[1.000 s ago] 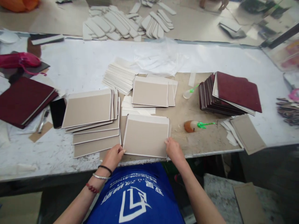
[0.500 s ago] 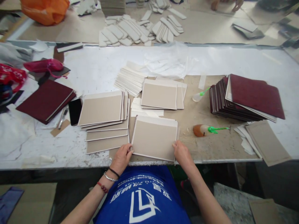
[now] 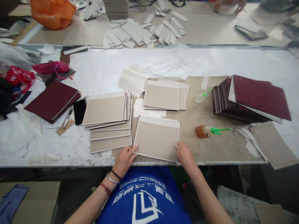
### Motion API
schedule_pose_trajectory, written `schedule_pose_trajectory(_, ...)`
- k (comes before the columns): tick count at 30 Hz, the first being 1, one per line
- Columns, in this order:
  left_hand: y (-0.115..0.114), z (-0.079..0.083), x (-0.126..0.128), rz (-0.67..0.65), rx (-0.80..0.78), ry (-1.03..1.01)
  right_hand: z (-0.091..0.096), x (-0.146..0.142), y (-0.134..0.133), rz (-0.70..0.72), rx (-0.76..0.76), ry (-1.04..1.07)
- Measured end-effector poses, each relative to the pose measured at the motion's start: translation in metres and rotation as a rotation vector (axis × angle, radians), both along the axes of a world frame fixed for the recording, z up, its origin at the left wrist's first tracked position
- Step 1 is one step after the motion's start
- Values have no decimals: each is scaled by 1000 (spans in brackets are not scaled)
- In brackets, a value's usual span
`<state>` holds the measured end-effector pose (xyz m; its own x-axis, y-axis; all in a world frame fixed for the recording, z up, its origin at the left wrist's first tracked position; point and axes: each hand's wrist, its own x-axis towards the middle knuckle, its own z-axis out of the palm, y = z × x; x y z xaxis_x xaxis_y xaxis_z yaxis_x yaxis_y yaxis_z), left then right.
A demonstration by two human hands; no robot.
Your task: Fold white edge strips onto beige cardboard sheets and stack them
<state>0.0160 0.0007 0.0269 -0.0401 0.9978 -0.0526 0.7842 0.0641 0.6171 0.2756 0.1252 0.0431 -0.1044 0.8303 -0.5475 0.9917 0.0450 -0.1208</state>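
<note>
A beige-faced cover board (image 3: pixel 157 138) with a pale strip along its top edge lies at the table's front edge. My left hand (image 3: pixel 125 160) is at its lower left corner, index finger and thumb apart with the corner between them. My right hand (image 3: pixel 184 154) pinches the lower right edge; its other fingers are curled and partly hidden. Left of the board is a fanned stack of similar boards (image 3: pixel 104 107). Just behind it are white paper strips (image 3: pixel 149 112) and a few more beige boards (image 3: pixel 161 95).
Maroon covers (image 3: pixel 261 96) are piled at the right, with loose sheets (image 3: pixel 273 144) below them. A brown-and-white bottle (image 3: pixel 202 131) with a green nozzle lies nearby. At left are a phone (image 3: pixel 79 111) and maroon covers (image 3: pixel 52 101). Another person's hands (image 3: pixel 230 6) show at the far table.
My left thumb and index finger have spread apart at the board's corner. The right hand keeps its grip. The whole view has shifted slightly, and the board stays in place on the table.
</note>
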Motion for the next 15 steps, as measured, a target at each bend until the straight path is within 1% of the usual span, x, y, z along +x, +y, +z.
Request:
schedule_pose_trajectory(4,0,-4,-1,-28,32,38,2,0,-1,-7,-4,-1)
schedule_pose_trajectory(10,0,-5,-1,-55,59,97,4,-1,-1,-11,-5,6)
schedule_pose_trajectory(13,-1,-1,0,-61,66,136,4,-2,-1,-22,-12,6)
schedule_pose_trajectory(15,-1,6,2,-60,69,173,4,-3,-2,-36,-17,7)
